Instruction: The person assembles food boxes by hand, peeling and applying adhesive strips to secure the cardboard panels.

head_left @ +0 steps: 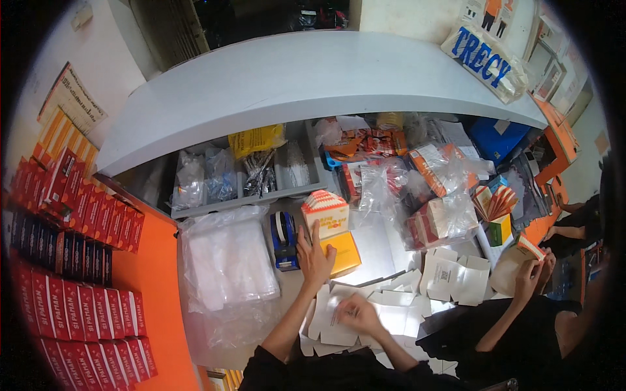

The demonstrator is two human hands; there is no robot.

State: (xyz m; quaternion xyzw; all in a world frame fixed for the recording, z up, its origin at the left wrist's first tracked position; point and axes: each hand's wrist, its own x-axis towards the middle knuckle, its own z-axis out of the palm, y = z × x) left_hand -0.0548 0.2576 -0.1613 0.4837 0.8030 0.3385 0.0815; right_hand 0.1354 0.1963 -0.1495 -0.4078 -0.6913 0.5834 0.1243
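My left hand [313, 260] lies with fingers stretched against a white-and-orange printed carton [326, 215] with a stepped, patterned top. The same hand touches the side of a yellow box [343, 254] just below that carton. My right hand [358, 314] hovers over flat white cardboard blanks [398, 306]; it is smeared by motion, so its fingers and anything in them cannot be made out. A blue tape dispenser [284, 241] stands directly left of my left hand.
A stack of clear plastic bags [228, 260] lies to the left. Behind it sits a grey divided tray [251, 195] of small wrapped items. Bagged packages [443, 221] crowd the right. Red boxes [85, 306] line the left shelf. A co-worker's hands [538, 270] hold a small carton at right.
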